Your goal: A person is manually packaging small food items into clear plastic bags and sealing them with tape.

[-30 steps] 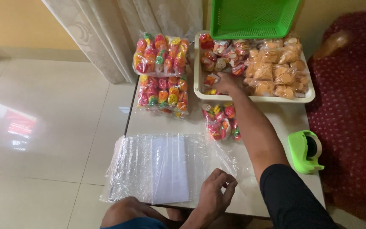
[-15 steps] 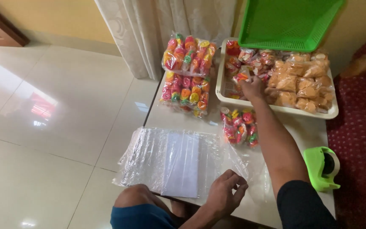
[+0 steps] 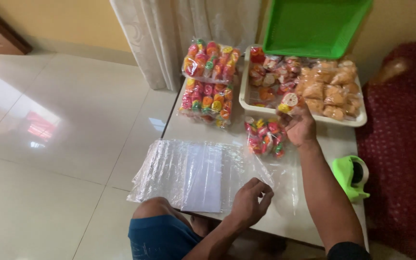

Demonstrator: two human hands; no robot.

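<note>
**A:** So where's everything sitting right now?

**B:** Right hand (image 3: 298,126) is up by the near rim of the white tray (image 3: 244,96), fingers pinched on a small round wrapped snack (image 3: 289,102). The stack of clear bags (image 3: 193,173) lies at about 8 o'clock from that hand, long axis running left to right across the table (image 3: 323,144). Left hand (image 3: 249,204) is way nearer, fingers curled and resting on the bags' near right corner.

**A:** Counts?

**B:** Three filled packs of colourful snacks: two (image 3: 210,60) (image 3: 205,102) at 10 o'clock, one (image 3: 265,137) just beside the right hand. One green tray (image 3: 314,26) propped behind, one green tape dispenser (image 3: 351,175) at 4 o'clock. Loose snacks in the tray are too many to count.
</note>
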